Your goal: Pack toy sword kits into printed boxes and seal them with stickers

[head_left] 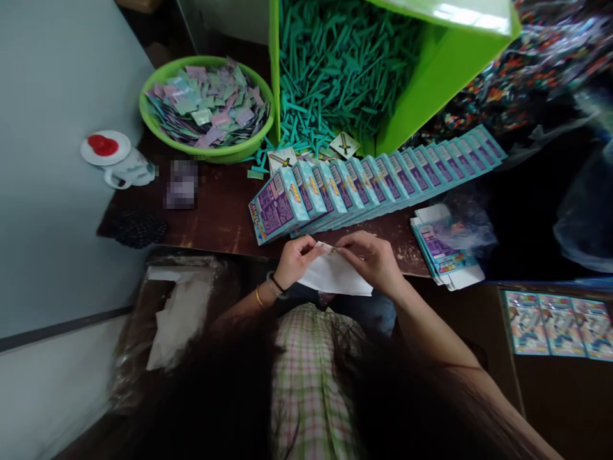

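At table edge, just below the row of boxes (373,182), we've got a flat box blank (335,276) held between both hands. Left hand (297,259) pinches the left top corner, thumb over, fingers (306,246) closed on the card. Right hand (371,259) pinches the top edge near a small printed flap (329,250), fingertips closed on it too. So both grips are clamped on the blank, white underside facing us, held over the lap, close to the table (215,217) front, not resting on it as far as we can tell.

Handling, our read: thin card, v. light, semi-stiff along panels but folds easily at creases. Dents/tears if squeezed hard at flaps. Printed side prob. glossy, so a bit slick; white side gives better friction. Best hold = edges/corners near fold lines w/ two-point pinch, not mid-panel, else it bows.

Nearby:
- stack of flat blanks (443,252) to the right, partly under clear plastic
- green bin (431,76) full of teal plastic pieces, some spilled on table
- green bowl (205,105) w/ small pastel packets
- white cup (127,169) w/ lid beside it at left
- printed sheets (558,322) lower right

Left wrist has bracelets. Small printed detail on flap too small to read.
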`<state>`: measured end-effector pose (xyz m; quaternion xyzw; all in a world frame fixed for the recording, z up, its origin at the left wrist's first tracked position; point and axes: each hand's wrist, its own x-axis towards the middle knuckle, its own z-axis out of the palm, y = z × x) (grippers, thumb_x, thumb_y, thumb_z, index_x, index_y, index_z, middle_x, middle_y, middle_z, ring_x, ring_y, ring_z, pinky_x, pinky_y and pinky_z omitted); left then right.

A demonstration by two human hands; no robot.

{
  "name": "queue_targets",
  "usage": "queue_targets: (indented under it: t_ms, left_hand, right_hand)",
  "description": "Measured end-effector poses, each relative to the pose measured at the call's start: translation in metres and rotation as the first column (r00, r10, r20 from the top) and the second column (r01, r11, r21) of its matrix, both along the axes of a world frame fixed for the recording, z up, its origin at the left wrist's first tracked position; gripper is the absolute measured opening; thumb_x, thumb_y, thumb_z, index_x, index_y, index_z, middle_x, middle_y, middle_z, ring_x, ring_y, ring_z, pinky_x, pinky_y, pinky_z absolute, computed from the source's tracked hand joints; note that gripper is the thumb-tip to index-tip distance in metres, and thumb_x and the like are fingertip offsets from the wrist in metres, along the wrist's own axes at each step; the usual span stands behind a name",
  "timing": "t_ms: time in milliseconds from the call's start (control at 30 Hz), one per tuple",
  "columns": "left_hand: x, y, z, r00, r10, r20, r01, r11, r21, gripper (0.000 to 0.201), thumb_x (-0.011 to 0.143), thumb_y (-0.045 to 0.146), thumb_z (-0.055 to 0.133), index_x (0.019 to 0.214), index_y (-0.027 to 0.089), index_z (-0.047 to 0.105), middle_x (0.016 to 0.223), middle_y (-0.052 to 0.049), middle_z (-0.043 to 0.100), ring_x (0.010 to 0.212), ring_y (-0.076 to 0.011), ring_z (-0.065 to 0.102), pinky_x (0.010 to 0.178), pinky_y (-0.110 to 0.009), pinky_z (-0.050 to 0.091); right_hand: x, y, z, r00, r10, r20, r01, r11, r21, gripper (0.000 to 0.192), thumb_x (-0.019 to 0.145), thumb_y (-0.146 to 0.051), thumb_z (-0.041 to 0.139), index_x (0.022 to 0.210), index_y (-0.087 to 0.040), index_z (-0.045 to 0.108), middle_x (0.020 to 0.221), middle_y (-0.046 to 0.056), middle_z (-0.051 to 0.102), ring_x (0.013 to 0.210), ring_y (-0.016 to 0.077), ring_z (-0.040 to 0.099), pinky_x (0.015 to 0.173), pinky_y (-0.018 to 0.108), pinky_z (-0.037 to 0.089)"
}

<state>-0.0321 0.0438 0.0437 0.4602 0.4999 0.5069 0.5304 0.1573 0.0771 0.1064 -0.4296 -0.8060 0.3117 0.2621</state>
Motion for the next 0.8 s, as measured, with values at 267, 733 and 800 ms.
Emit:
queue_targets:
  t_ms: [267, 733, 800]
  left_hand:
    - [0.007, 0.001, 0.001, 0.999, -0.013, -0.034, 0.013, 1.0, 0.017, 0.061, 0.074, 0.075, 0.074, 0.059, 0.019, 0.054, 0.054, 0.005, 0.046, 0.054, -0.0099, 0.036, 0.055, -0.025, 0.034]
    - [0.011, 0.007, 0.002, 0.987, -0.114, -0.11, 0.115, 0.993, 0.004, 0.073, 0.069, 0.085, 0.069, 0.05, 0.02, 0.042, 0.051, 0.006, 0.03, 0.053, -0.0091, 0.026, 0.052, -0.026, 0.025]
    - [0.008, 0.006, 0.001, 0.984, -0.137, -0.118, 0.138, 0.99, 0.004, 0.073, 0.069, 0.084, 0.069, 0.049, 0.02, 0.04, 0.05, 0.006, 0.029, 0.052, -0.0088, 0.024, 0.051, -0.026, 0.024]
  right_hand:
    - [0.007, 0.005, -0.011, 0.988, -0.062, -0.14, 0.049, 0.994, -0.098, 0.025, 0.09, -0.045, 0.074, 0.1, -0.022, 0.072, 0.095, 0.006, 0.074, 0.09, 0.0218, 0.069, 0.086, 0.038, 0.058]
    - [0.001, -0.004, -0.002, 0.978, -0.008, -0.21, -0.019, 0.992, -0.126, 0.039, 0.095, -0.045, 0.071, 0.129, -0.027, 0.067, 0.096, 0.004, 0.077, 0.094, 0.0236, 0.073, 0.096, 0.045, 0.058]
    - [0.004, 0.005, 0.001, 0.969, -0.059, -0.239, 0.038, 0.995, -0.092, 0.037, 0.096, -0.042, 0.069, 0.131, -0.029, 0.065, 0.088, 0.002, 0.075, 0.086, 0.0226, 0.072, 0.09, 0.045, 0.06]
